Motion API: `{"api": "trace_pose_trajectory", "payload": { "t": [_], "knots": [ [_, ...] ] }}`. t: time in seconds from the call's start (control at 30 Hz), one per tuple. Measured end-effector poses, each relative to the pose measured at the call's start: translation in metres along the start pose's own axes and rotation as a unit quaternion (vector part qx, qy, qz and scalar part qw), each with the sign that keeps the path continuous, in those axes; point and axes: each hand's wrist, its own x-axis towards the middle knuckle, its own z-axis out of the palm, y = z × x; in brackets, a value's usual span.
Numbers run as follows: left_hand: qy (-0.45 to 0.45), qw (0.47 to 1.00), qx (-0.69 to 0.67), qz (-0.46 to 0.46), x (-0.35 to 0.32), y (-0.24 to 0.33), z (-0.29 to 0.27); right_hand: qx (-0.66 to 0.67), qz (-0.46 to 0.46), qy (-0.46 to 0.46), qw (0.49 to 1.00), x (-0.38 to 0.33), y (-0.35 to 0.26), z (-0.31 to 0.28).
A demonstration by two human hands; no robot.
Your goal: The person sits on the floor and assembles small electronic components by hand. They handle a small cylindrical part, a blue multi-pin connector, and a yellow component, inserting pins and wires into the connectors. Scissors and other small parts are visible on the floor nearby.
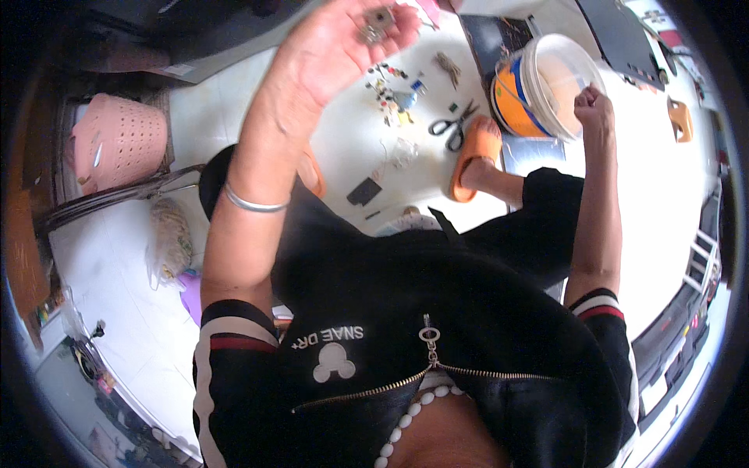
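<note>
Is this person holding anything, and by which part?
Yes: a small brownish object lies across the fingers of the open left hand. The closed right hand appears to grip the bucket at its rim.

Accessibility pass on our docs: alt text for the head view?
A small greyish object rests in the open, upturned left hand; the closed right hand is at the rim of an orange-and-white bucket, grip unclear. Scissors and small colourful pieces lie on the pale floor.
</note>
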Motion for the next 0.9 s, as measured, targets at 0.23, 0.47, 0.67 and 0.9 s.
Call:
{"api": "trace_pose_trajectory", "payload": {
  "t": [0.23,0.47,0.67,0.9],
  "knots": [
    [-0.029,0.995,0.089,0.021,-0.013,-0.003,-0.004,-0.097,0.115,-0.073,0.986,-0.022,0.061,0.019],
    [-0.068,0.994,0.081,-0.01,-0.005,-0.008,0.002,-0.318,0.185,-0.232,0.9,-0.079,0.164,0.022],
    [-0.001,0.991,0.119,0.054,-0.015,-0.004,-0.023,-0.531,0.221,-0.258,0.776,-0.053,0.28,-0.045],
    [0.098,0.89,0.41,0.172,-0.162,0.066,0.064,-0.489,0.262,-0.31,0.772,-0.055,0.309,-0.036]
  ]
}}
